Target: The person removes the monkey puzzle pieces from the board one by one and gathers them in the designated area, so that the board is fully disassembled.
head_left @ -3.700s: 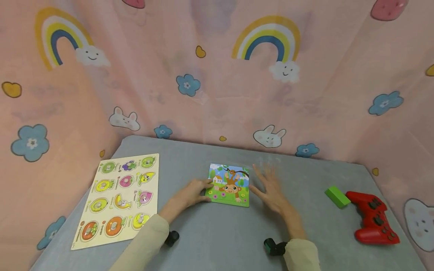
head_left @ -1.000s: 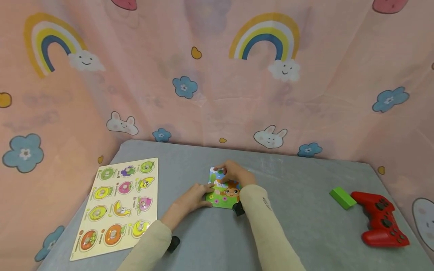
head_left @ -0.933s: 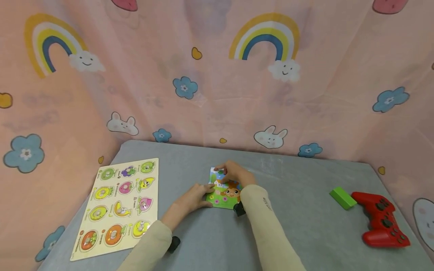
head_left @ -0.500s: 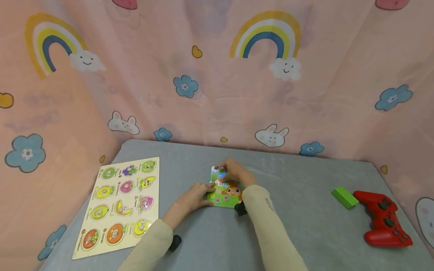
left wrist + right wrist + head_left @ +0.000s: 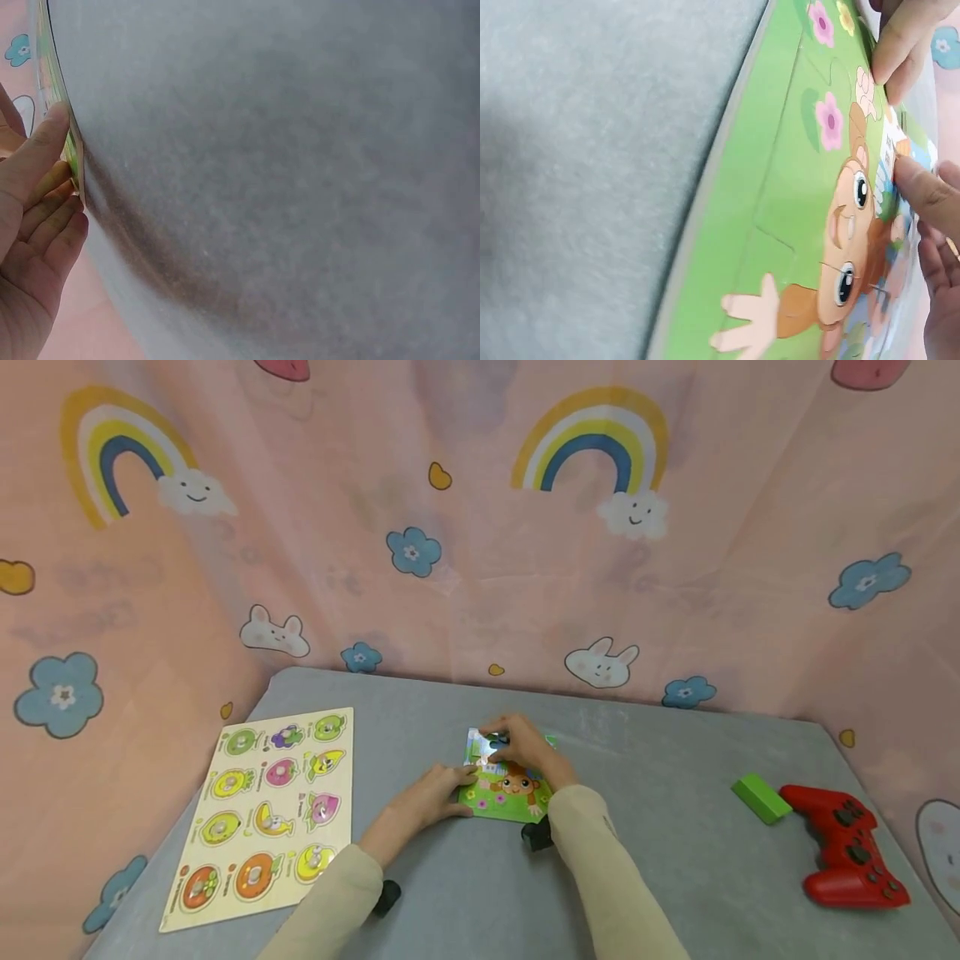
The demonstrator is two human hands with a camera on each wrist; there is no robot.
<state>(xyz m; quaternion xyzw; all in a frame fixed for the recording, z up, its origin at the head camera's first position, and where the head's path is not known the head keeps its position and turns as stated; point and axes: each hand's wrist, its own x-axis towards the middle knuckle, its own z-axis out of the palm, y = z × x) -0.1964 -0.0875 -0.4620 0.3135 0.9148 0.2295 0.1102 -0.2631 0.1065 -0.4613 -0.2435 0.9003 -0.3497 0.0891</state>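
A square jigsaw puzzle (image 5: 501, 806) with a monkey picture lies flat near the middle of the table; its seams show in the right wrist view. My left hand (image 5: 429, 797) holds its left edge between thumb and fingers, also seen as the left hand (image 5: 37, 202) in the left wrist view. Over the puzzle's upper part, my right hand (image 5: 528, 747) has curled fingers pinching at a puzzle piece (image 5: 480, 747) in the upper left, which catches the light. In the right wrist view, fingertips (image 5: 922, 187) touch the house picture. The right hand covers the puzzle's upper right.
On the left lies a wooden fruit puzzle board (image 5: 288, 789) with knobbed pieces. A green block (image 5: 762, 798) and a red game controller (image 5: 847, 847) sit at the right. A pink patterned cloth (image 5: 480, 593) hangs behind the grey table (image 5: 675, 777).
My right hand has come from beside the puzzle onto its upper part. In the last half second it shifts slightly right, and the upper-left piece now shines brightly. My left hand stays at the edge.
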